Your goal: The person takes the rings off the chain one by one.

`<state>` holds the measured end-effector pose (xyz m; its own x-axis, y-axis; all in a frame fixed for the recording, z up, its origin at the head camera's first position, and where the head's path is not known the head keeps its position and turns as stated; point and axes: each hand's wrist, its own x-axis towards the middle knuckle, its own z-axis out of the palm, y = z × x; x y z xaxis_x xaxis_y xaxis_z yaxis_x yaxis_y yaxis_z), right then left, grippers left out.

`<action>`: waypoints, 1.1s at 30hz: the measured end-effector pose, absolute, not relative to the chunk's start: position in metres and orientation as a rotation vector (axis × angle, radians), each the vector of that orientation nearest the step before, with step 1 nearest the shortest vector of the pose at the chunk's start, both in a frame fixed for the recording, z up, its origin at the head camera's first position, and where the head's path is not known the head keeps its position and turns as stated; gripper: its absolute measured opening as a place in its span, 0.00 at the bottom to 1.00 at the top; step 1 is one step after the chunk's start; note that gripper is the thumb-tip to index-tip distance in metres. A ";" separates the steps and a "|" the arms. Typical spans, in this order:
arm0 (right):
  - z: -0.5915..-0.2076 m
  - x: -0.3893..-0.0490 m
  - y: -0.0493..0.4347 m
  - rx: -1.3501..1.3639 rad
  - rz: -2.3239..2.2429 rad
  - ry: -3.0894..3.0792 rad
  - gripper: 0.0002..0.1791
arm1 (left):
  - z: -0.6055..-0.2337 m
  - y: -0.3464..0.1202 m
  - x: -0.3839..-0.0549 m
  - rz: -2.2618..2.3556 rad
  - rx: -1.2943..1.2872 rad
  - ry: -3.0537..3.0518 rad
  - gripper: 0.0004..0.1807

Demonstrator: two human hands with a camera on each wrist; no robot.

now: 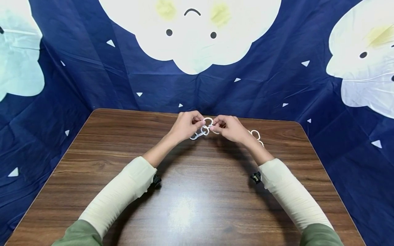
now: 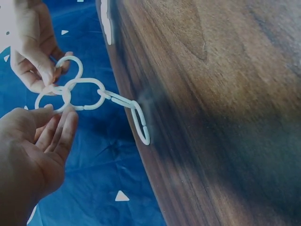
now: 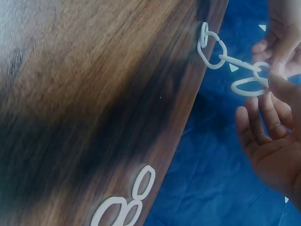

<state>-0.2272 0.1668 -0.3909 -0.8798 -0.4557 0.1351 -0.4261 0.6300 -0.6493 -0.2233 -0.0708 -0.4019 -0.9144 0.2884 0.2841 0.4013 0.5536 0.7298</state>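
White plastic chain links [image 2: 89, 80] hang joined between my two hands above the table's far edge. My left hand [image 1: 186, 125] pinches one link [image 2: 36, 101] between thumb and fingers; the same hand [image 2: 33, 160] fills the lower left of the left wrist view. Opposite it, my right hand [image 1: 229, 128] pinches another link [image 3: 247, 94] where the links meet. From there the chain trails toward the left hand's side, its end link [image 2: 141, 129] at the table edge. Fingertips cover parts of the held links, so I cannot tell how those two are joined.
Several white links [image 3: 143, 181] lie on the wooden table [image 1: 197, 184] near its far edge, partly behind the right forearm in the head view. A dark blue cloth [image 1: 197, 89] with clouds and triangles rises behind the table and at both sides.
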 end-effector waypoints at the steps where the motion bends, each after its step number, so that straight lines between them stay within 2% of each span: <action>1: -0.392 -0.227 0.167 -0.753 -1.105 2.802 0.09 | -0.402 -0.071 -0.223 -1.298 -0.597 -2.649 0.06; 33: -0.398 -0.230 0.168 -0.779 -1.380 2.773 0.04 | -0.404 -0.066 -0.221 -1.318 -0.639 -2.574 0.04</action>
